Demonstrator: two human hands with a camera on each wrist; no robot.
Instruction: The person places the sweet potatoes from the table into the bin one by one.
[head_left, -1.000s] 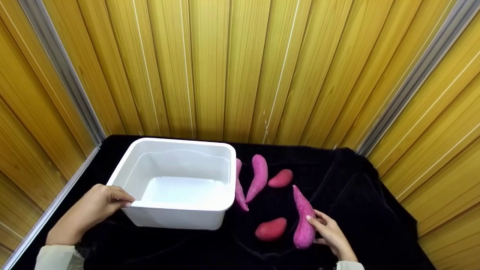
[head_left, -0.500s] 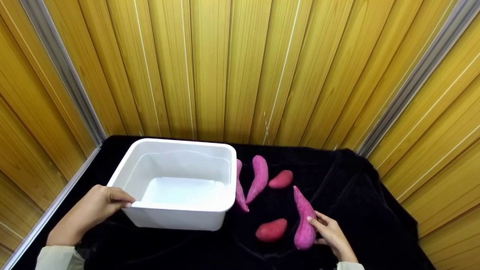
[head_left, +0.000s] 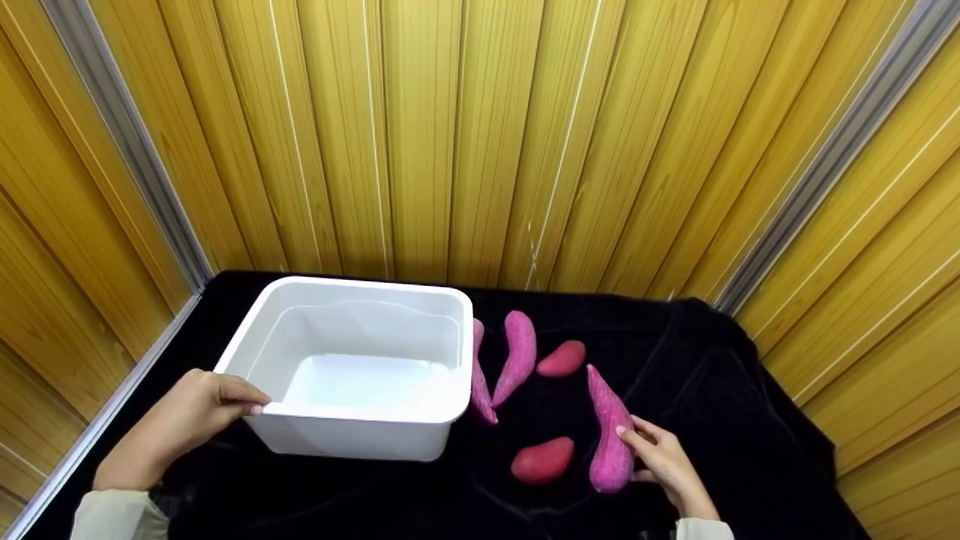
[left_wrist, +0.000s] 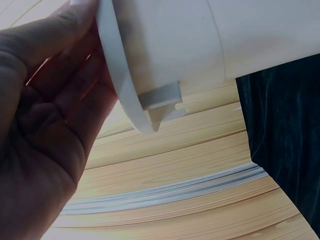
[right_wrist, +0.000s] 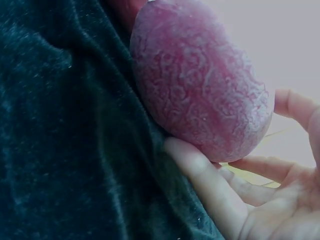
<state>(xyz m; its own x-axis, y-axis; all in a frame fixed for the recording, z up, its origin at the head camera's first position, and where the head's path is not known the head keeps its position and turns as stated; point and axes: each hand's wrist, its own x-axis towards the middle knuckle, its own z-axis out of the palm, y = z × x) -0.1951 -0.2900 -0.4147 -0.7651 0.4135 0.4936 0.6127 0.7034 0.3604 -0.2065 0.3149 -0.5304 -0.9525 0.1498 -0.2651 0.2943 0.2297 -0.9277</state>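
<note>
While the thumb and parted fingers of a person's right hand grip the side of a long pink sweet potato, the tuber points its narrow tip at the back edge of a black cloth-covered surface, over the right half, its thick end toward the near side. The right wrist view shows wrinkled skin up close, the fingers spread just enough to span the tuber; whether it touches the cloth cannot be told.

Across the surface, the left hand pinches the rim of a white tub at its near left corner, thumb and fingers drawn together on the plastic. The tub sits near the surface's back left corner, opening upward, its pale floor showing.

Just beside the tub's right wall lies a second sweet potato, partly hidden by the tub, and next to it a third sweet potato, its upper end near the back edge. To the right of that pair is a red oblong piece; another red piece rests closer to the near side, between tub and right hand.

Pale sleeves end at both wrists. Yellow wood-grain panels rise beyond the back edge, with gray strips at the corners.
</note>
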